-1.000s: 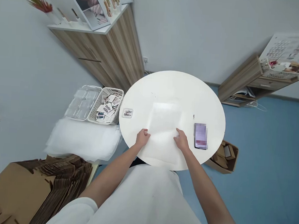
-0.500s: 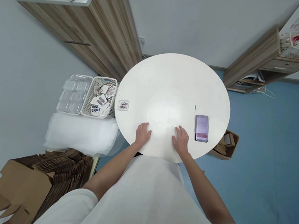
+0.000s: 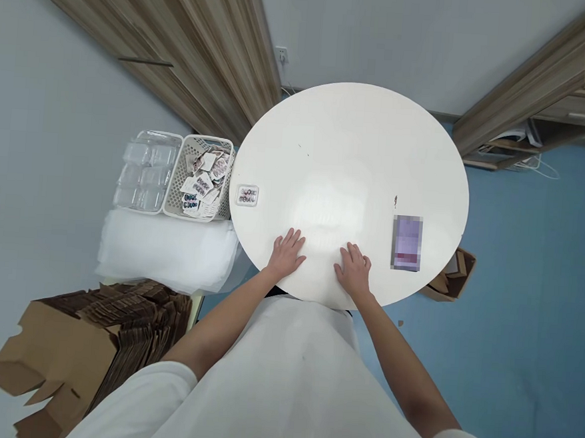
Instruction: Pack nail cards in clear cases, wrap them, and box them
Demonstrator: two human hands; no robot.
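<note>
My left hand [image 3: 287,253] and my right hand [image 3: 354,268] lie flat, fingers spread, on the near edge of a round white table [image 3: 353,136]. Neither hand holds anything. Under and beyond them a faint clear sheet [image 3: 325,214] seems to lie on the tabletop; its edges are hard to make out. A small clear packet with printed pieces [image 3: 247,195] sits at the table's left edge. A phone [image 3: 407,242] lies to the right of my right hand.
Left of the table stand a white basket of small packets [image 3: 202,176], a clear tray [image 3: 146,169], and a stack of clear bags [image 3: 167,250]. Flat cardboard boxes [image 3: 94,338] are piled at lower left. A wooden cabinet [image 3: 194,45] stands behind; a cardboard box [image 3: 451,277] sits on the blue floor.
Both hands went from curled fingers gripping the clear sheet to lying flat and spread on the table. The camera tilted further down.
</note>
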